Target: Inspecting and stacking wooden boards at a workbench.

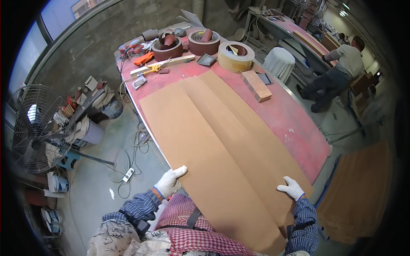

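Several thin brown boards [205, 147] lie overlapping and fanned across a red-topped table [294, 141], their near ends reaching toward my body. My left hand [169, 181], in a white knit glove, is closed on the left edge of the uppermost board [188, 141]. Its thumb lies over the top face, while its other fingers are largely hidden at the edge. Near the close right corner of the boards, my right hand [293, 188], also gloved, rests on a lower board. The thumb there is spread away from the fingers.
Abrasive rolls [167, 50], a yellow-handled tool [153, 68] and a brick-like block [256, 86] sit at the table's far end. A caged fan [38, 128] and a cord with a power strip [128, 174] stand left. More brown sheets [356, 192] are at right. A person [341, 68] works beyond.
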Tool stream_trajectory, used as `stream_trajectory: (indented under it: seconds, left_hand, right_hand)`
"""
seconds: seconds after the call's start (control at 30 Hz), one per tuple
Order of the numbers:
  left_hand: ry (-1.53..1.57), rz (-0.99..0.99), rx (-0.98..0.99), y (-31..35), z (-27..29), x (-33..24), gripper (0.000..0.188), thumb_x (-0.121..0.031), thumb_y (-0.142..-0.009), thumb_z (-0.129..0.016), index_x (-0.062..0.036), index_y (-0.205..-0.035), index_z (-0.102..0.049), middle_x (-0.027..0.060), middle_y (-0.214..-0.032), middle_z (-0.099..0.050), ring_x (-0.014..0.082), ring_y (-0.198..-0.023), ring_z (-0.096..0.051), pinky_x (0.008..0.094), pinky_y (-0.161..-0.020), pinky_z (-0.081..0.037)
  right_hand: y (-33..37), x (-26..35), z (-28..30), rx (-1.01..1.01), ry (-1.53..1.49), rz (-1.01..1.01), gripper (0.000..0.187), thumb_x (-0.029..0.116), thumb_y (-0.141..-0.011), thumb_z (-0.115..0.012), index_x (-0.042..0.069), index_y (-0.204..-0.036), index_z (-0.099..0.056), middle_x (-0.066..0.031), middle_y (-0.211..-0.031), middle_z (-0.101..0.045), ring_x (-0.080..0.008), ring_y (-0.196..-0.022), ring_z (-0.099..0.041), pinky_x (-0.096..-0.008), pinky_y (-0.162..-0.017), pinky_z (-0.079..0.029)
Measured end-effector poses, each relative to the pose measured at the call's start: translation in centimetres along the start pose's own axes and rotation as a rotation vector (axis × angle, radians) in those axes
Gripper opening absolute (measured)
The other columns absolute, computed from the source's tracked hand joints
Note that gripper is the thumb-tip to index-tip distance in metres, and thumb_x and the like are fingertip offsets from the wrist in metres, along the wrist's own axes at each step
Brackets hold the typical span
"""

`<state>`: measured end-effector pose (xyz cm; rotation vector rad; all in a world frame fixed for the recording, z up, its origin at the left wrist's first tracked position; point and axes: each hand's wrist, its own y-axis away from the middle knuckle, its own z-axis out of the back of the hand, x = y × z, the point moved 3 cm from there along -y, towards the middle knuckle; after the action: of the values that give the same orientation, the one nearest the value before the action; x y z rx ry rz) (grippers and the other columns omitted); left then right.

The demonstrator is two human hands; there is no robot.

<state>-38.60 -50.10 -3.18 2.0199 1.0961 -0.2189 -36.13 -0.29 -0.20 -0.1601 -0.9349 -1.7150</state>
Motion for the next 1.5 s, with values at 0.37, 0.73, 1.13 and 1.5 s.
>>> stream_trajectory:
  seconds: [0.37,0.73,1.13,1.5]
  left_hand:
    - [0.157,0.05,-0.073,-6.4,0.8,7.6,0.032,-0.017,-0.102,-0.052,0.0009,-0.128,-0.05,0.0151,-0.121,-0.061,0.0305,-0.107,-0.064,0.0472,-0.092,-0.056]
    - [-0.508,0.565,-0.004,-8.0,1.3,7.0,0.067,-0.059,-0.097,-0.046,0.0007,-0.125,-0.054,0.021,-0.103,-0.067,0.0286,-0.082,-0.069,0.0384,-0.07,-0.059]
    - [-0.624,0.449,-0.223,-7.7,1.6,7.9,0.069,-0.067,-0.09,-0.052,-0.0084,-0.126,-0.051,0.0121,-0.107,-0.063,0.0261,-0.084,-0.066,0.038,-0.065,-0.061]
    - [-0.63,0.319,-0.131,-9.8,0.2,6.9,0.068,-0.063,-0.093,-0.052,-0.0046,-0.127,-0.05,0.0106,-0.106,-0.06,0.024,-0.093,-0.064,0.0367,-0.07,-0.062]
  right_hand:
    - [-4.2,-6.1,-1.2,0.107,0.01,-0.06,0.088,0.053,-0.078,-0.071,-0.007,-0.137,-0.047,-0.0267,-0.139,-0.051,-0.0357,-0.132,-0.047,-0.0391,-0.109,-0.037]
    - [-1.3,-7.2,5.0,-0.715,-0.189,0.08,0.039,0.017,-0.086,-0.074,0.002,-0.12,-0.063,-0.0077,-0.117,-0.066,-0.0181,-0.106,-0.063,-0.0325,-0.094,-0.05]
    - [34.9,-21.6,-8.6,-1.026,-0.247,-1.125,0.053,0.049,-0.093,-0.057,0.006,-0.125,-0.061,-0.0196,-0.12,-0.065,-0.0367,-0.11,-0.062,-0.0427,-0.097,-0.047]
    - [29.2,-19.2,-16.9,-0.876,-0.494,-0.878,0.047,0.043,-0.092,-0.056,0.001,-0.114,-0.06,-0.0222,-0.104,-0.068,-0.037,-0.099,-0.064,-0.0457,-0.084,-0.048]
